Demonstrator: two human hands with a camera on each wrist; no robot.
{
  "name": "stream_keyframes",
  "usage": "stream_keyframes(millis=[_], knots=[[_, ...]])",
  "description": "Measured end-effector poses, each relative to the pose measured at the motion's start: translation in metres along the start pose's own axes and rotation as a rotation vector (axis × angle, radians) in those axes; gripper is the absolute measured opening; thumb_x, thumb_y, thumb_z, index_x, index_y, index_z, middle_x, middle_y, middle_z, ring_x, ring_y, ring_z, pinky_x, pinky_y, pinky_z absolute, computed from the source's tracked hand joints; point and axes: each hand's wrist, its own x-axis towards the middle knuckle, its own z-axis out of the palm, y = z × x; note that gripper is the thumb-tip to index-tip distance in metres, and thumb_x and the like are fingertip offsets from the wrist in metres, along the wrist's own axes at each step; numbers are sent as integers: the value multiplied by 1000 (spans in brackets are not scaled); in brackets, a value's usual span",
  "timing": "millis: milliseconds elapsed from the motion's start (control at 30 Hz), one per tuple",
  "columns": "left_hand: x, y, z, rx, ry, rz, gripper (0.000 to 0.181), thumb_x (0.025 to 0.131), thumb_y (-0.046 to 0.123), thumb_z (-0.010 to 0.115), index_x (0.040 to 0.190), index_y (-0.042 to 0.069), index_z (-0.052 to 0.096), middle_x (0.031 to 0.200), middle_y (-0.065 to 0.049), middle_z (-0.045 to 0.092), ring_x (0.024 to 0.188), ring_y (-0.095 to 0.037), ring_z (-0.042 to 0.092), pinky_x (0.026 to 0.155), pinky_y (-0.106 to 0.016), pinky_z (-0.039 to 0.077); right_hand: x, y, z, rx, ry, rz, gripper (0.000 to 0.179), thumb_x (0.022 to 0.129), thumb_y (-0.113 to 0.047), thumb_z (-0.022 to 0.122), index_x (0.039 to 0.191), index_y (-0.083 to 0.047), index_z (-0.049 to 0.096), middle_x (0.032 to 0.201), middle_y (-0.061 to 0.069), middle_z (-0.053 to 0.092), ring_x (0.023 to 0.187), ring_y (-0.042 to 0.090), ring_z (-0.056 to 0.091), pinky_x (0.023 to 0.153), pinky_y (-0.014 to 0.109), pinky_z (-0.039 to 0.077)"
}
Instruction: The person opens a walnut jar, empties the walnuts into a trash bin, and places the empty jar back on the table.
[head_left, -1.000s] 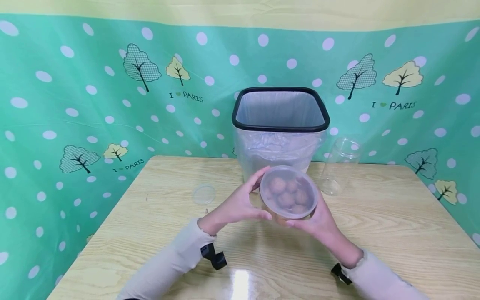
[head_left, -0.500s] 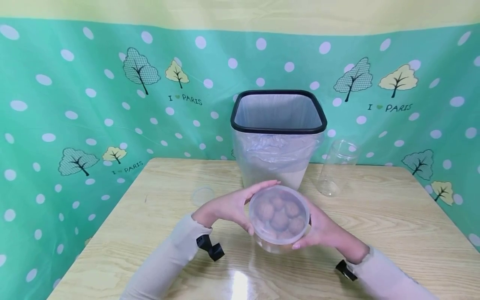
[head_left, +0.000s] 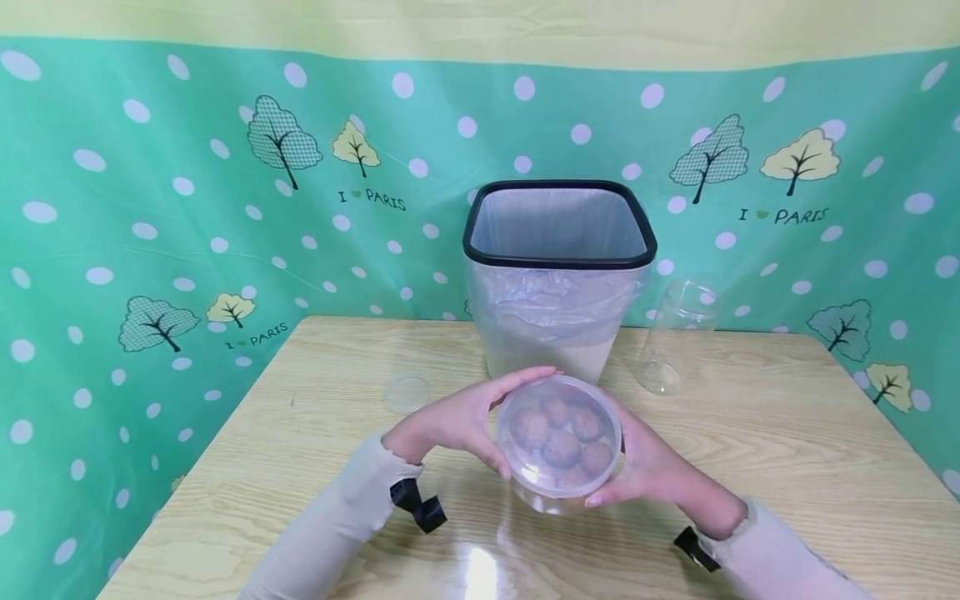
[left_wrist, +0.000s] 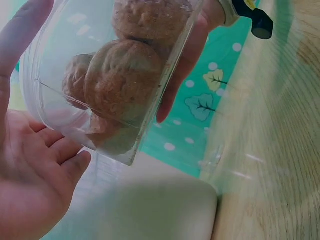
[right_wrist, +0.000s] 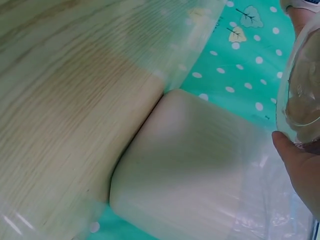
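Observation:
In the head view I hold a round clear plastic container (head_left: 551, 503) over the table, in front of the bin. Its translucent lid (head_left: 517, 400) faces up toward me. Several walnuts (left_wrist: 125, 75) show through its wall in the left wrist view, lying at the bottom. My left hand (head_left: 467, 423) grips the container's left side, thumb in front and fingers behind. On the opposite side my right hand (head_left: 647, 458) grips it, thumb at the front rim. The container's far side and some fingers are hidden from the head view.
A bin (head_left: 562, 333) with a black rim (head_left: 558, 263) and a clear liner stands behind the container. To its right leans or stands a tall clear jar (head_left: 671, 350). A clear round disc (head_left: 407, 393) lies at left on the wooden table (head_left: 315, 417).
Both hands have brought the container down and toward me, slightly left, away from the bin. In the last half second it has barely moved.

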Motion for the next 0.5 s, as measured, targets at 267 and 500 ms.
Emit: stream_keyframes(millis=[267,500], knots=[[-3,5,2,83,36,-38,118,52,-6,88,149,6,23,144,-10,40,130,-15,39,111,-32,27,0,-3,3,19,3,-22,117,51,-16,91,147,-7,25,140,17,42,124,18,45,103,24,36],[-4,10,4,189,92,-74,118,51,7,91,149,10,26,144,-6,42,128,-15,41,110,-34,29,-1,-6,6,-28,52,14,119,49,-15,92,147,-9,26,138,13,44,121,16,47,100,26,39]])
